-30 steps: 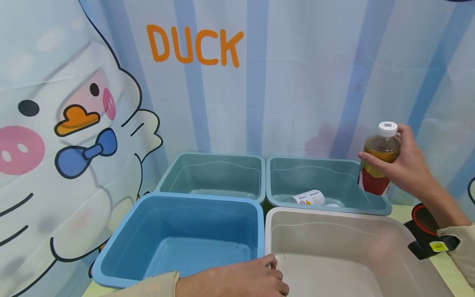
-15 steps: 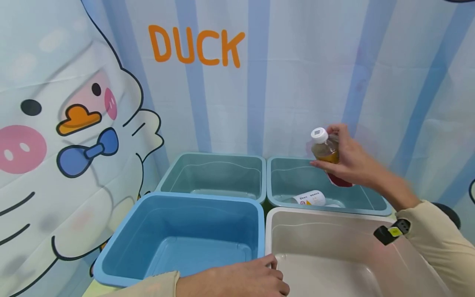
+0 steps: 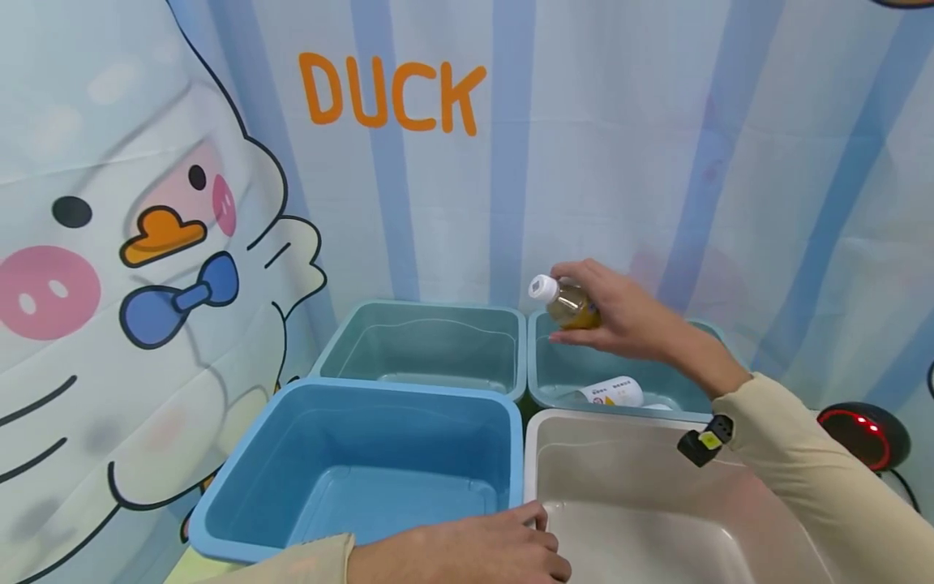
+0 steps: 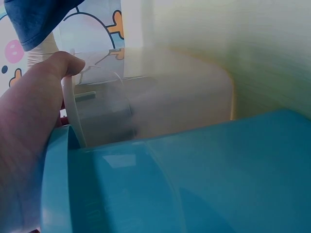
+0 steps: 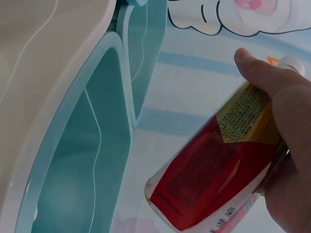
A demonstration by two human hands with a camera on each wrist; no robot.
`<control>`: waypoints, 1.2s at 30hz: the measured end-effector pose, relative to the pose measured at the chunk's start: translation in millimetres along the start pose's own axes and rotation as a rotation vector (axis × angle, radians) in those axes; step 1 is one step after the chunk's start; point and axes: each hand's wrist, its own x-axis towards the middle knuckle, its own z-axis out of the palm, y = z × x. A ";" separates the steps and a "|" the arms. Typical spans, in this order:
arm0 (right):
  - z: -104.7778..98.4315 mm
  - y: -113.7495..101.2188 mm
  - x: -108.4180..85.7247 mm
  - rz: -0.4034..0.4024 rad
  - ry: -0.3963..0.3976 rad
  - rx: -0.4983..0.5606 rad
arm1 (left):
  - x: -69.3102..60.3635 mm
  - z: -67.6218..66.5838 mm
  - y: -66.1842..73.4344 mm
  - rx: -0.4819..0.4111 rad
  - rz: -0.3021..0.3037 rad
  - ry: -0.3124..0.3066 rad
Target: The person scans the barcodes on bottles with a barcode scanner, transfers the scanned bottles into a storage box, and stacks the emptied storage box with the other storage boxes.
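Note:
My right hand (image 3: 620, 312) grips a plastic drink bottle (image 3: 575, 308) with a white cap, thumb on one side and fingers on the other. The bottle is tilted, cap toward the left, above the left part of the back right teal bin (image 3: 536, 381). In the right wrist view, the bottle's (image 5: 214, 165) red and yellow label shows, its base clear of the bin. My left hand (image 3: 467, 547) rests at the adjoining rims of the blue bin (image 3: 357, 389) and the beige bin (image 3: 627, 422), fingers loosely bent over the beige rim.
A white labelled container (image 3: 614, 392) lies in the back right bin, beside another partly hidden white item. Another teal bin (image 3: 438, 308) stands at back left. A black round device (image 3: 864, 435) with red lights sits at right. Behind hangs a duck-print curtain (image 3: 606, 146).
My right hand has carried the bottle leftward from the far right, tipping it from upright so the cap leans left. The left hand has stayed put.

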 end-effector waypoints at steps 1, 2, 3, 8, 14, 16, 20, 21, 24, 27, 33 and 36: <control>2.5 -1.1 2.3 -0.005 -0.009 -0.013 | 0.2 0.0 0.0 0.004 0.000 -0.005; 5.2 -1.8 5.3 -0.015 -0.017 -0.025 | 0.5 0.0 -0.1 0.006 0.000 -0.011; 7.8 -2.9 8.5 -0.023 -0.026 -0.038 | 1.0 0.2 -0.3 0.014 0.000 -0.016; 21.1 -9.5 27.8 -0.062 -0.076 -0.080 | 2.2 0.0 -0.6 0.021 0.000 -0.037; 43.4 -19.5 49.7 -0.085 -0.131 -0.122 | 3.3 0.4 -1.5 -0.006 0.001 -0.054; 52.7 -22.4 56.1 -0.084 -0.160 -0.133 | 3.5 0.8 -1.8 -0.012 0.003 -0.059; 69.4 -29.1 67.8 -0.089 -0.226 -0.153 | 3.8 1.4 -1.9 -0.012 0.016 -0.070; 73.0 -30.7 70.7 -0.091 -0.242 -0.159 | 3.9 1.3 -1.8 -0.009 0.019 -0.071; 81.9 -36.2 80.0 -0.096 -0.278 -0.173 | 3.9 1.0 -1.4 0.008 0.029 -0.069; 89.3 -41.5 89.7 -0.102 -0.306 -0.175 | 3.4 0.8 -1.0 0.017 0.034 -0.062; 102.2 -51.2 108.9 -0.091 -0.373 -0.178 | 1.5 0.9 -0.4 0.038 0.035 -0.038; 107.5 -54.6 117.8 -0.076 -0.397 -0.178 | 0.4 0.8 0.2 0.051 0.044 -0.021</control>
